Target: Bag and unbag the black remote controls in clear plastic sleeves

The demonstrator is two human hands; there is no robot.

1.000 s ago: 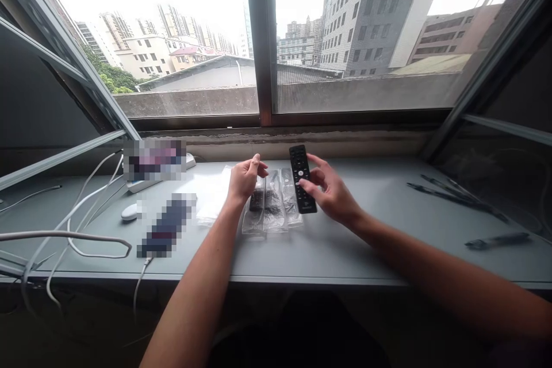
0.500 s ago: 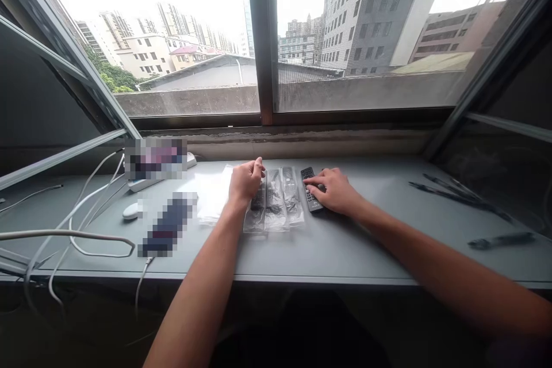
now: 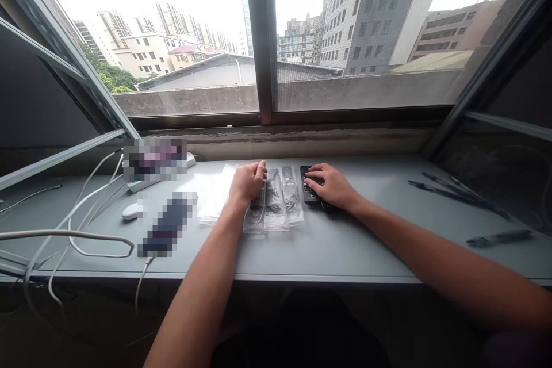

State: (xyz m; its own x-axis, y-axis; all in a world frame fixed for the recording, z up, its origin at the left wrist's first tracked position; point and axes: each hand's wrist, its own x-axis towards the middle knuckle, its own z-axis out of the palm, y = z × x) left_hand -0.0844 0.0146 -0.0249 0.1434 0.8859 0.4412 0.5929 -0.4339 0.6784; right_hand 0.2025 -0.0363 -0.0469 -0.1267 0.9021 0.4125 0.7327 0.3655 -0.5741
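My right hand (image 3: 332,185) is on a black remote control (image 3: 309,192), its fingers and thumb bent over the keys. A second dark piece (image 3: 330,207) shows under the palm; whether it is another remote control I cannot tell. My left hand (image 3: 247,185) is curled closed at the left edge of several clear plastic sleeves (image 3: 276,210), and its palm side is hidden. The sleeves lie side by side between my hands, with dark, remote-like shapes inside at least some of them.
White sheet-like material (image 3: 213,201) lies left of the sleeves. Farther left are a blurred-out phone-like object (image 3: 168,224), a white mouse-like object (image 3: 130,211), a power strip (image 3: 142,183) and white cables (image 3: 71,213). Dark cables (image 3: 457,195) lie at the right, before the window.
My right hand has shifted slightly left, and the remote control under it now lies straighter, with a dark piece newly visible under the palm. My left hand has barely moved.
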